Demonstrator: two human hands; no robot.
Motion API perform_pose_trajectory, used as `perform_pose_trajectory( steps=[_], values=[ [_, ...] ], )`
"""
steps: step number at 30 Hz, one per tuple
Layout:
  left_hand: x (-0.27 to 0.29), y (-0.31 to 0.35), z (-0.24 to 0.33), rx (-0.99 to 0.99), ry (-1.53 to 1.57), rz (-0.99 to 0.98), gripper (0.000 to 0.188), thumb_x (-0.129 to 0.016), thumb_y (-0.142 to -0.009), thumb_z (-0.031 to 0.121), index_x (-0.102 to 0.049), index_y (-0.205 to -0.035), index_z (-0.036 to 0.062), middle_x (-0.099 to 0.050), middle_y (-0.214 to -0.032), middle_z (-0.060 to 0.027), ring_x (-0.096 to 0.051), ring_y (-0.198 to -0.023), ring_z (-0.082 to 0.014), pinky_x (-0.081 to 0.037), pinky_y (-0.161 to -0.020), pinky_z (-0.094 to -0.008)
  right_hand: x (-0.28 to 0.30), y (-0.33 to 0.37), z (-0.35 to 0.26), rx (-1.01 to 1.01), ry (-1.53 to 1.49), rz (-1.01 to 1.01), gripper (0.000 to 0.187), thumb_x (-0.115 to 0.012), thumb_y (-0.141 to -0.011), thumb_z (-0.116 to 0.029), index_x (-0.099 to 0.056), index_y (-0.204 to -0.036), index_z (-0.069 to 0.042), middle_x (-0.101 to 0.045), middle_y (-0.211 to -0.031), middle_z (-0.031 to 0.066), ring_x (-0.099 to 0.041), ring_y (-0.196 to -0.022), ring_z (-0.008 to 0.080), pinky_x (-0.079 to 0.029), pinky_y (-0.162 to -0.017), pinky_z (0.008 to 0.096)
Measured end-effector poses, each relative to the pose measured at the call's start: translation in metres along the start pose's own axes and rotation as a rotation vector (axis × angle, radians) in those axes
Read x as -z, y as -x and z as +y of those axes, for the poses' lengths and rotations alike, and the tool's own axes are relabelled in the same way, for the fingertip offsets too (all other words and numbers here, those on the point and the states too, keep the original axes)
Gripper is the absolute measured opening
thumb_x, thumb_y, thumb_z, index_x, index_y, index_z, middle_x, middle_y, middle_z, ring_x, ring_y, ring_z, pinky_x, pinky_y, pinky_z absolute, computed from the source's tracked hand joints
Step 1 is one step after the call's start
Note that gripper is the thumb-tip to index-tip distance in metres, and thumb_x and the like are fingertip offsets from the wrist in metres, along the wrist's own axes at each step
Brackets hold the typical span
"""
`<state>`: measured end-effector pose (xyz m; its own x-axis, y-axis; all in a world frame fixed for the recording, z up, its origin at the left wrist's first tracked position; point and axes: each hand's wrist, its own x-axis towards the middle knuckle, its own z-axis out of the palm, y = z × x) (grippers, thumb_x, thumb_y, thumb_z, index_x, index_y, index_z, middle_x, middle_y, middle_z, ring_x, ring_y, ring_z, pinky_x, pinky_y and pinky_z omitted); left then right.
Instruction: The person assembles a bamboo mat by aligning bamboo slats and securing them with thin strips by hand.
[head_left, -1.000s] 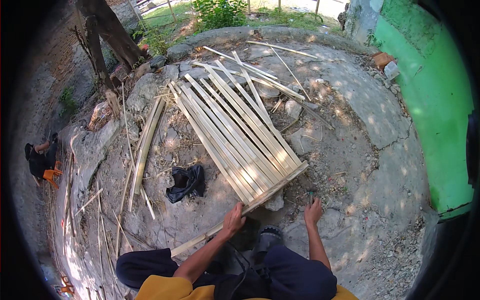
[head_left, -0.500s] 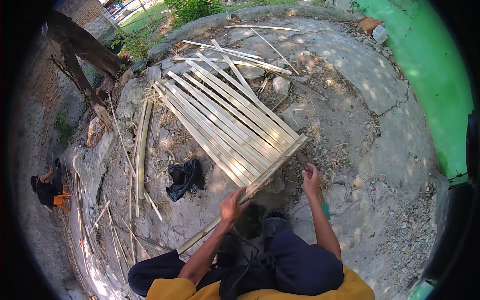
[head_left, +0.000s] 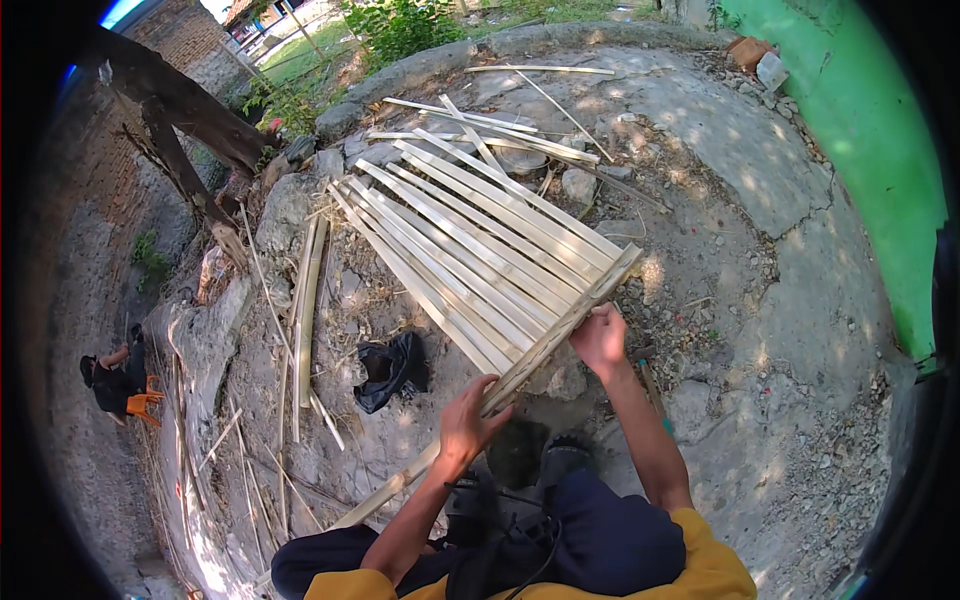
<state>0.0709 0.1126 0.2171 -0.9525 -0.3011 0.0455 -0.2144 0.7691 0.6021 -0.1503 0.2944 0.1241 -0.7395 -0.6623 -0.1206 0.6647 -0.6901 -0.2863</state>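
A long split bamboo pole runs slantwise in front of me, from beside my left knee up to the right. Several pale bamboo slats meet its upper part at one end and fan out away from me over the ground. My left hand is wrapped round the pole just below the lowest slat, thumb on the near side. Close to the pole's upper right end, my right hand grips its near edge from below, with some fingertips hidden by the pole.
Loose bamboo strips lie beyond the slats, and longer pieces to the left. A black plastic bag sits left of the slats. At far left a person sits on an orange chair. A green wall bounds the right.
My right hand has moved up and left from the air onto the bamboo pole. The left hand stays on the pole, its fingers shifted slightly. The whole view has shifted a little.
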Motion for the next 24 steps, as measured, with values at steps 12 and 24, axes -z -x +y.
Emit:
perform_pose_trajectory(
  steps=[12,24],
  values=[
    [0.022,-0.006,0.029,0.105,-0.222,-0.115,0.098,-0.087,-0.07,0.042,-0.036,-0.146,0.0068,-0.055,-0.122,-0.0208,-0.064,-0.101,-0.0405,-0.054,-0.07,-0.0478,-0.091,0.001,0.008,0.049,0.128,0.021,0.057,-0.05,-0.093,-0.021,-0.044,-0.145,-0.001,-0.053,-0.145,0.0117,-0.048,-0.135,0.0257,-0.034,-0.116,0.0436],
    [0.016,-0.01,0.053,-0.128,-0.316,-0.001,0.112,-0.085,-0.069,0.028,-0.02,-0.157,0.0034,-0.031,-0.152,-0.0286,-0.026,-0.145,-0.0485,-0.023,-0.12,-0.0542,-0.091,-0.001,0.009,0.056,0.085,0.023,0.055,-0.051,-0.096,-0.015,-0.039,-0.147,0.0,-0.05,-0.147,0.0144,-0.048,-0.136,0.028,-0.036,-0.117,0.0453]
  ],
)
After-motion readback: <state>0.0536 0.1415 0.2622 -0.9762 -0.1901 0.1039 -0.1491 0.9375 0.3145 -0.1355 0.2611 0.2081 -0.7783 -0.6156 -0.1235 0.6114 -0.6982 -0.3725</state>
